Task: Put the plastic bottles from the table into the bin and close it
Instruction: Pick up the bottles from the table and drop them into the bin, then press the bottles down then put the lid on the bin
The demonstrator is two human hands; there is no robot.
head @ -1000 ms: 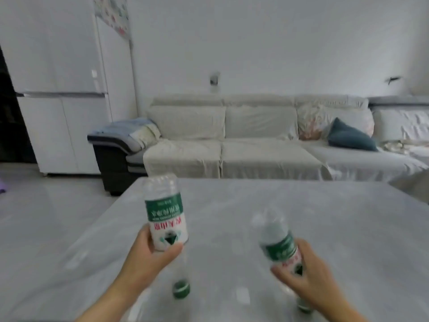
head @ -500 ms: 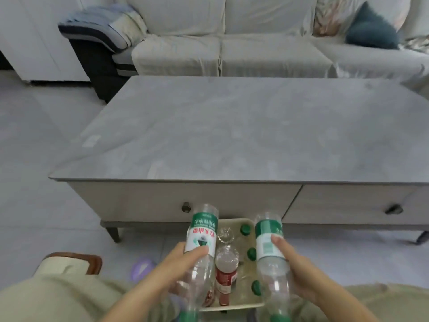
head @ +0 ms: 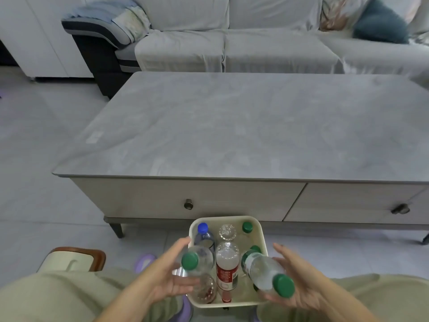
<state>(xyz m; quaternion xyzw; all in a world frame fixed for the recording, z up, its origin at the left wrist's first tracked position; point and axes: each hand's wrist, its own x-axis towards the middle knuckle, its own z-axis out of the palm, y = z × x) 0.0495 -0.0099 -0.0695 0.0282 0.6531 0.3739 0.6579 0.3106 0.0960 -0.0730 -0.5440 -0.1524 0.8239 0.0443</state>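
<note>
A cream square bin (head: 262, 231) stands on the floor in front of the coffee table (head: 232, 126), between my knees. Several clear plastic bottles stand in it, one with a red label (head: 227, 270) and one with a blue cap (head: 203, 228). A green-capped bottle (head: 199, 261) sits upright at the bin's left side, just off the fingers of my left hand (head: 162, 277), which are spread. A second green-capped bottle (head: 262, 268) lies tilted over the bin's right rim against the palm of my right hand (head: 306, 284), fingers also spread. No bottles show on the tabletop.
A cream lid with a brown rim (head: 72, 261) lies on the floor at my left knee. The table has two drawers with round knobs (head: 188, 204). A grey sofa (head: 220, 49) stands beyond the table, with a dark cushion at the right.
The two bottles I gripped above the bin have turned caps-up and dropped into it. Both hands have opened and moved apart. The view has tipped further down.
</note>
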